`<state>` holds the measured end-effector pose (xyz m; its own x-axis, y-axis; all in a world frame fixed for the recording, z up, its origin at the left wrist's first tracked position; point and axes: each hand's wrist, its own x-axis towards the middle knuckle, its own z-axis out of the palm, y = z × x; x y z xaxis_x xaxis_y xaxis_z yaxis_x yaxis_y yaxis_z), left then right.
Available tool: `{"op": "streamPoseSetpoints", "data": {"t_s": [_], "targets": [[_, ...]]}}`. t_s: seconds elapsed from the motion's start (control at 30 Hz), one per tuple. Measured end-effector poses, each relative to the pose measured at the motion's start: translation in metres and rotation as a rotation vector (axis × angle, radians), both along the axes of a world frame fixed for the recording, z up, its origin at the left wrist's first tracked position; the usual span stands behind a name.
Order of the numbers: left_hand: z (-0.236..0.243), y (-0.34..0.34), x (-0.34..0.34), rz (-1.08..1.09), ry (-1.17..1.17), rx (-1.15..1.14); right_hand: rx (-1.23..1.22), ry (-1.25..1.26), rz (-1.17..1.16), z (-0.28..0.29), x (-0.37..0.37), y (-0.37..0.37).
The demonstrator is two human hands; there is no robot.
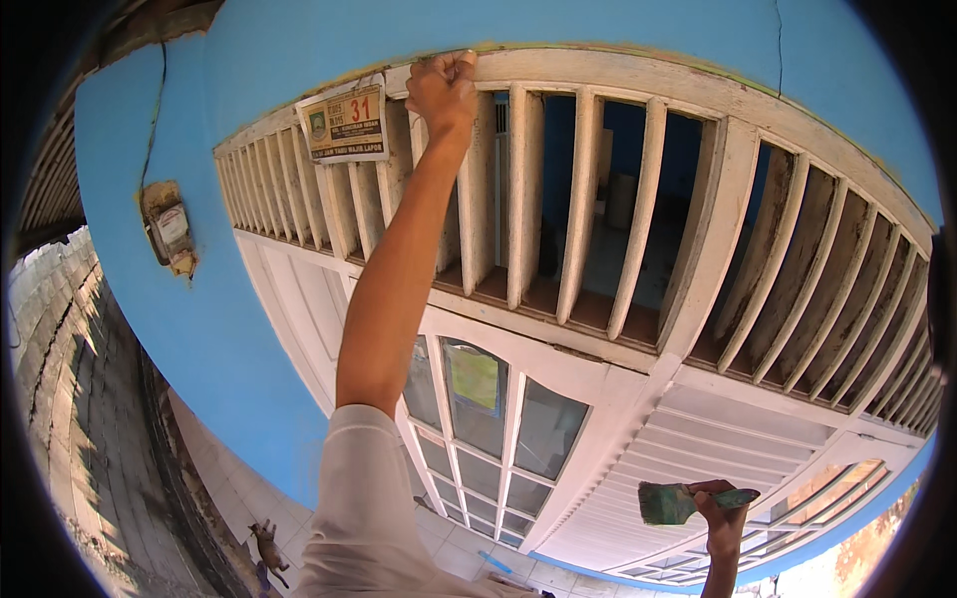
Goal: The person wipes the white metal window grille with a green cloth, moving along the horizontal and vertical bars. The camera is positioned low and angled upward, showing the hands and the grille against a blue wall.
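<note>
My left hand [444,98] is raised high on a stretched arm. Its curled fingers press against the top rail [558,72] of the white slatted vent frame, where the wood meets the blue wall. Whatever they may hold is hidden. A printed sign [344,122] hangs on the rail just left of that hand. Lower down at the right, my right hand [723,513] grips a paintbrush [683,503] by its green, paint-smeared handle. The brush's wide, dark green-stained bristle end points left, apart from the white louvred panel behind it.
Below the vents are a white door with glass panes [478,429] and a louvred shutter [718,429]. An electric meter [171,227] with a cable sits on the blue wall [259,369]. A cat [267,548] lies on the tiled floor near a brick wall [80,419].
</note>
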<state>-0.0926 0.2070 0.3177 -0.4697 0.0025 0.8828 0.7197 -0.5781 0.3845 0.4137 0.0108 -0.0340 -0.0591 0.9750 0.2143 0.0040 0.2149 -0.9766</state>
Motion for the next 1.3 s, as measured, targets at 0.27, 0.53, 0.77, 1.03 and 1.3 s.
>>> {"op": "streamPoseSetpoints", "data": {"t_s": [0.27,0.53,0.77,1.03,1.3], "targets": [[-0.005,-0.013,0.011,0.922,0.446,0.275,-0.027,-0.026,0.023,-0.008,-0.001,-0.004],[0.004,0.000,-0.013,-0.252,-0.105,-0.044,-0.039,0.021,0.069,-0.014,-0.018,0.008],[-0.014,-0.003,0.021,0.678,0.271,0.274,-0.045,-0.035,0.043,-0.019,-0.010,-0.002],[-0.016,-0.005,-0.002,0.575,0.348,0.243,-0.065,0.010,0.022,-0.018,-0.023,-0.002],[0.009,-0.014,-0.015,0.354,0.282,0.003,-0.057,-0.002,0.048,-0.011,-0.011,-0.008]]}}
